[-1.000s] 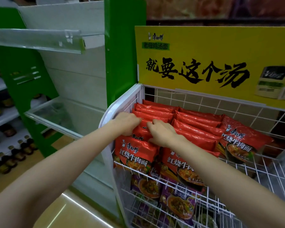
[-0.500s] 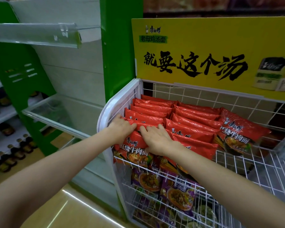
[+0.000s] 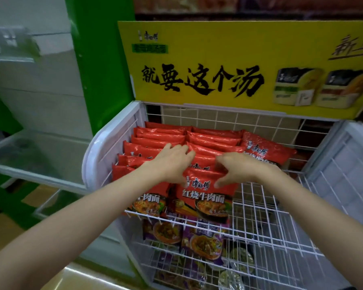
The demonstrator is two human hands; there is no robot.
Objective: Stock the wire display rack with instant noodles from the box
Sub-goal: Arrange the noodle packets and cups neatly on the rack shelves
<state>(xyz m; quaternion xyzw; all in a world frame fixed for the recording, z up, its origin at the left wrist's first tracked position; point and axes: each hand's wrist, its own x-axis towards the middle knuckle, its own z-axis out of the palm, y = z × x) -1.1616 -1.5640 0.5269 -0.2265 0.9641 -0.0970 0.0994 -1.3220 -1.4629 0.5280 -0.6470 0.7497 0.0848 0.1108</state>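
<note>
Two bare arms reach in from the bottom corners of the frame toward the white wire rack (image 3: 260, 208). Purple noodle packets (image 3: 201, 241) sit on the lower tier, bottom centre. Up a tier — the left hand (image 3: 172, 162) lies fingers spread, flat on the red noodle packets (image 3: 205, 197) mid-frame, while the right hand (image 3: 237, 168) hovers clawed, fingers half-curled over the front packet; whether it grips, I cannot tell. Behind, a yellow sign (image 3: 239, 49) fills the upper right — green pillar (image 3: 101, 65) at upper left.
</note>
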